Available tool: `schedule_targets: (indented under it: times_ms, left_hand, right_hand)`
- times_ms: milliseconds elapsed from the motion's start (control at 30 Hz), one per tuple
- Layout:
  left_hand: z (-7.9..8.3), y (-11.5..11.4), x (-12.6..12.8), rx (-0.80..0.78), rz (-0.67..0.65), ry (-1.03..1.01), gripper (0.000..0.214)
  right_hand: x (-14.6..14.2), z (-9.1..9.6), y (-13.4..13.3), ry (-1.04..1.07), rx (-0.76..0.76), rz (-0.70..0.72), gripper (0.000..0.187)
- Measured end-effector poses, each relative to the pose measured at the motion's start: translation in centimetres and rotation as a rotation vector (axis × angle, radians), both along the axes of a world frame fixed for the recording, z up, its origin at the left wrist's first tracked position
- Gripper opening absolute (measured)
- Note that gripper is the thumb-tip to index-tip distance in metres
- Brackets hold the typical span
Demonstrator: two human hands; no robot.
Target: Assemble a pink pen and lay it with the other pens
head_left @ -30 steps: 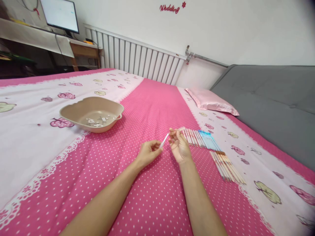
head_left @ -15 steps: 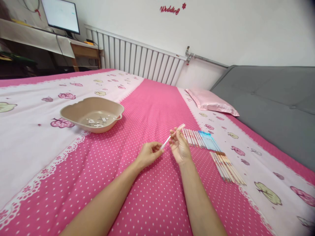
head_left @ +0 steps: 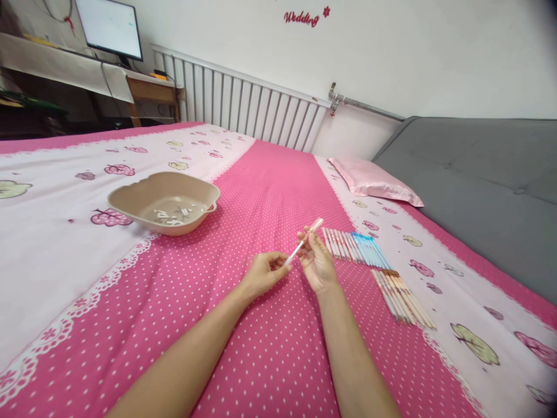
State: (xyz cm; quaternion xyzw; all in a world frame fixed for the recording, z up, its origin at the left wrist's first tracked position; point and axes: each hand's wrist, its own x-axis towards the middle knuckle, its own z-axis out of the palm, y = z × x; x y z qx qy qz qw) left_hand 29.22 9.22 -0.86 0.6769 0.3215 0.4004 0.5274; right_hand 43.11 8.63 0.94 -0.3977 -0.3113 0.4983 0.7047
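Observation:
Between my two hands, above the pink dotted bed cover, a slim white pen (head_left: 296, 251) is held at a slant. My left hand (head_left: 266, 274) pinches its lower end between thumb and fingers. Around the upper part, near a pale pink clear cap (head_left: 316, 224), my right hand (head_left: 319, 264) has its fingers closed. Whether the cap is fully seated cannot be made out. Just right of that hand lies a row of pink pens (head_left: 342, 244), continuing into blue pens (head_left: 369, 249). Nearer to me is a second row of pale pens with brown ends (head_left: 402, 296).
A beige basin (head_left: 187, 223) with small white pieces inside stands on the bed at left. A pink pillow (head_left: 376, 181) lies by the grey headboard (head_left: 474, 186). Beyond the bed are a white radiator (head_left: 243, 98) and a desk with a monitor (head_left: 111, 29).
My right hand has shifted slightly left, and the capped end of the pen with it. My left hand keeps its pinch in nearly the same place.

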Motion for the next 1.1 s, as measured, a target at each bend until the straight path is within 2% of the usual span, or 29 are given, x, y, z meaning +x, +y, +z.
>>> schedule_targets:
  times_ms: [267,633,1100]
  left_hand:
    - [-0.41,0.14,0.06,-0.003,0.005,-0.03,0.021]
    - [-0.13,0.04,0.05,-0.02,0.004,-0.043,0.026]
    - [-0.79,0.37,0.08,0.022,-0.008,-0.02,0.029]
  right_hand:
    - [-0.18,-0.02,-0.13,0.079,0.008,0.069,0.021]
    - [-0.47,-0.1,-0.19,0.082,0.005,0.106,0.021]
    - [-0.64,-0.13,-0.25,0.09,0.012,0.163,0.022]
